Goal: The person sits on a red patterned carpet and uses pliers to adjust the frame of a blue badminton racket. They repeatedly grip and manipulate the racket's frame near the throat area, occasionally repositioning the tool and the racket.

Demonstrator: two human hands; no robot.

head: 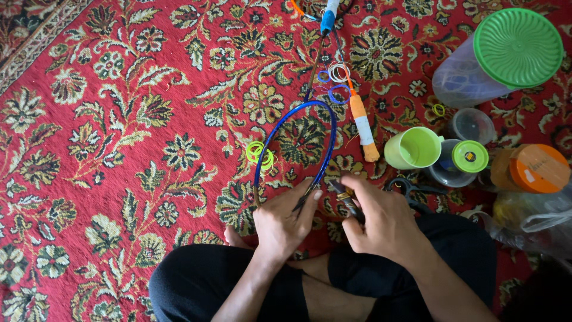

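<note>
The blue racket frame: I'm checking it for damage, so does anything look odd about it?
Yes. The blue racket frame on the red carpet has no strings: the pattern shows straight through its loop. The left hand grips its lower end.

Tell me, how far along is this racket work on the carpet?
Early, it seems. The blue racket frame shows no strings across it. The left hand steadies its near end while the right hand holds a small tool there. Coils of green string lie unused beside it, so stringing seems left.
</note>
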